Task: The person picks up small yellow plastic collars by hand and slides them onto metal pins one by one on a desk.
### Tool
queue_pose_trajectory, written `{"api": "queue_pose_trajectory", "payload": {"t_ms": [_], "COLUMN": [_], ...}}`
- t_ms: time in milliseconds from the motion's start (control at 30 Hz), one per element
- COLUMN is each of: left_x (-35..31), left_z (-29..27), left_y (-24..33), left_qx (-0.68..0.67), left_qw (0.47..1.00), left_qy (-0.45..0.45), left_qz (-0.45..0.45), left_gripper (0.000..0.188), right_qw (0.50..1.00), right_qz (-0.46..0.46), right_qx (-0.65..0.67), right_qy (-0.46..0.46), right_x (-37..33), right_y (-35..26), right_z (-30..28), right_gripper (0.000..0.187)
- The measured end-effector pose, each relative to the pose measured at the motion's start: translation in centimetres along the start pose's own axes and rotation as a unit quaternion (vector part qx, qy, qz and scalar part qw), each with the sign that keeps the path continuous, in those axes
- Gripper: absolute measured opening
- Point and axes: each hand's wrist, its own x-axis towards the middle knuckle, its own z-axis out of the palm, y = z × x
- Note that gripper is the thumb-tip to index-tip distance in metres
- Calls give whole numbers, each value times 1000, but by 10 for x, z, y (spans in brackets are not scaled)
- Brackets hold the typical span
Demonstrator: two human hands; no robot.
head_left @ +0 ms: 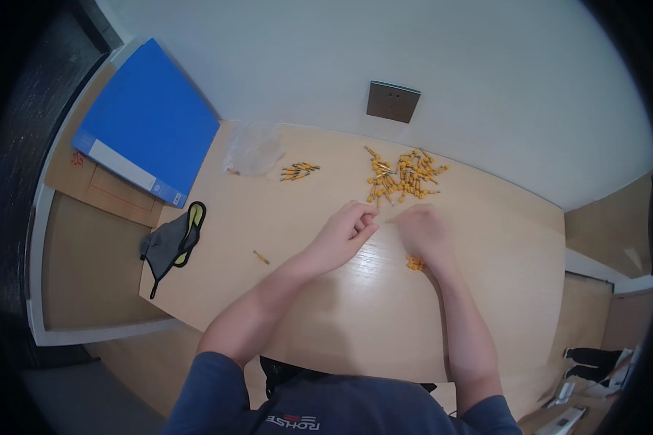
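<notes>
My left hand (350,230) is over the middle of the table with its fingers curled together in a pinch. Whatever it holds, if anything, is hidden. Close beside it, my right hand (424,230) is smeared by motion, so its fingers cannot be read. Beyond both hands lies a loose pile of small yellow pieces with thin, metal-looking ends (410,176). A little heap of short orange-yellow bits (414,262) sits just below my right hand. Left of the big pile is a small group of slim yellow pieces with dark ends (297,171). One single slim piece (261,257) lies near my left forearm.
A crumpled clear plastic bag (252,151) rests at the table's back left. A grey pouch with black and lime edging (173,245) lies at the left edge. A blue binder (149,119) stands behind it. The wall holds a dark socket plate (393,101).
</notes>
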Motion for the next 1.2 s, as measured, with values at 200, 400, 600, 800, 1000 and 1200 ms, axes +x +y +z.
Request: {"api": "queue_pose_trajectory", "payload": {"t_ms": [200,400,600,800,1000,1200], "left_x": [-53,-65,-67,-57,-41,-24], "left_z": [-95,-177,-187,-177,-140,-45], "left_y": [24,66,27,23,34,7], "left_qx": [363,349,270,268,242,8], "left_qw": [918,889,917,910,910,980], "left_qy": [-124,-145,-195,-189,-180,-181], "left_qz": [-97,-259,-218,-253,-284,-82], "left_gripper": [26,40,45,34,24,17], "right_qw": [986,992,985,938,939,946], "right_qz": [-71,3,20,-47,28,-91], "right_qx": [119,119,-25,-225,-272,-256], "right_qy": [92,43,-170,-260,-210,-179], "right_x": [-11,-12,-12,-13,-20,-18], "right_y": [-22,-6,-21,-20,-35,-20], "right_z": [14,-4,-42,-72,-43,-19], "right_gripper": [18,17,23,49,27,11]}}
